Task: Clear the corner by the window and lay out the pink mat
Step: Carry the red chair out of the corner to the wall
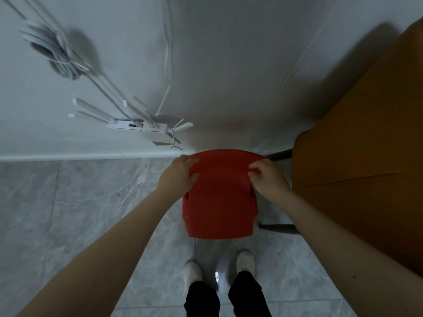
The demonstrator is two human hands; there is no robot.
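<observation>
Fingers of our left hand (180,172) and right hand (266,179) curl around the two sides of the red chair (219,202), which stands near the white wall (229,65) beside the orange worktop (366,156).

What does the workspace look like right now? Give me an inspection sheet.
Surface: grey marbled floor tiles, white wall above the skirting.
Job's things: red chair in the corner, seen from above; pink mat not seen.
Clutter: white router with antennas on the wall.
Grips: left hand and right hand each curl round the chair's back edge.
Cables: white cord down the wall; coiled bundle upper left.
Surroundings: orange-brown table at right; window not seen.
</observation>
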